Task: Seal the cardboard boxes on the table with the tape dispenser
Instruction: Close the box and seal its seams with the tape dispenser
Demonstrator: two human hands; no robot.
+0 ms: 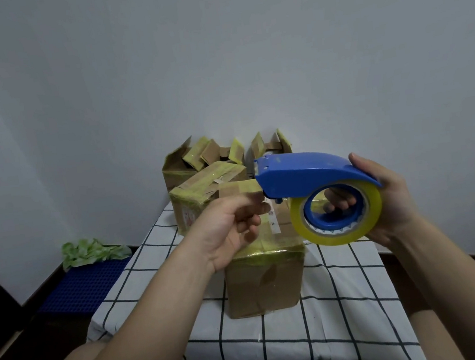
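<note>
– White wall (pixel 217 63) behind, checked cloth on the table (pixel 347 300): what stage of the sealing does this show?

– A pause between boxes, by the look of it. The front box (pixel 265 283) is closed and carries yellowish tape across its top and down over its upper edge. The second box (pixel 199 193), just behind it to the left, is likewise shut and banded. Both appear done.

– And what remains?

– The two rear boxes, left (pixel 174 169) and right (pixel 259 144), against the wall. Their flaps stand up, so they are still unsealed.

– What do the boxes hold?

– Cannot tell. The closed pair hide their contents, and only raised flaps show at the rear pair, not the insides.

– Where is the tape dispenser (pixel 304 175)?

– Raised above the front box, clear of every box. The right hand (pixel 392 200) grips it, with fingers (pixel 339 202) curled through the core of the roll (pixel 303 225) and the thumb over the blue cover.

– And the left hand (pixel 226 225)?

– Fingers curled, thumb and forefinger meeting at the dispenser's mouth. It seems to be pinching the tape end, though the film is too clear to make out.
</note>
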